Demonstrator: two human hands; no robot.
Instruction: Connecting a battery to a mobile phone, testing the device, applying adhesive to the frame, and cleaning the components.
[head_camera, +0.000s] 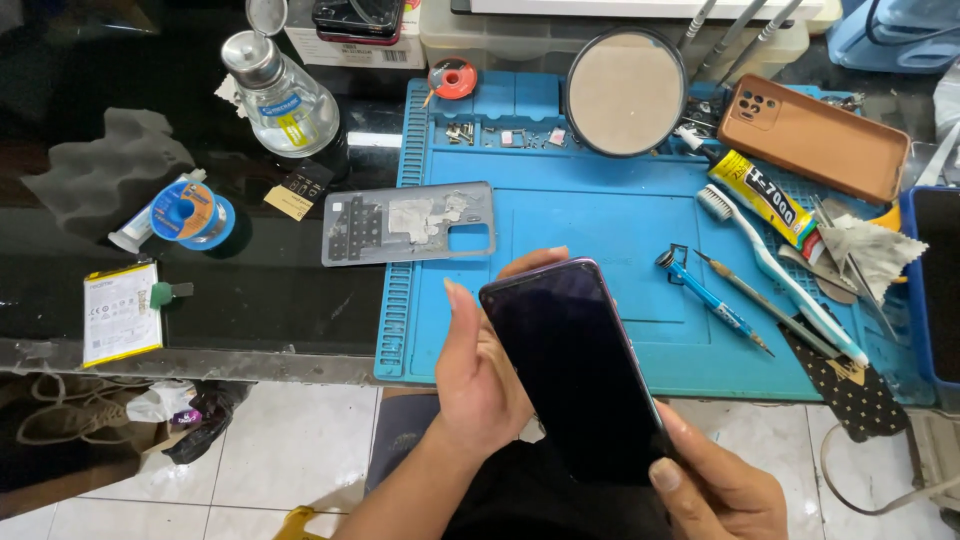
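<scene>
- A smartphone (575, 370) with a dark, blank screen and purple edge is held face up, just in front of the near edge of the blue work mat (610, 230), above the tiled floor.
- The left hand (480, 375) is closed around the phone's left long side, thumb up along the edge and fingers curled behind its top.
- The right hand (720, 490) pinches the phone's lower right corner, thumb pressed on the glass.
- Just beyond the left hand's fingertips a grey phone back cover (410, 222) lies inner side up, straddling the mat's left edge.
- Right of the grip, on the mat: a blue screwdriver (710, 298), a white toothbrush (775, 268) and a yellow glue tube (765, 198).
- Farther beyond the phone stands a round mirror (625, 92), with a tan phone case (815, 135) to its right.
- Well left of the grip, on the dark tabletop: a glass dispenser bottle (282, 95), a solder spool (192, 214) and a white phone battery (122, 312).
</scene>
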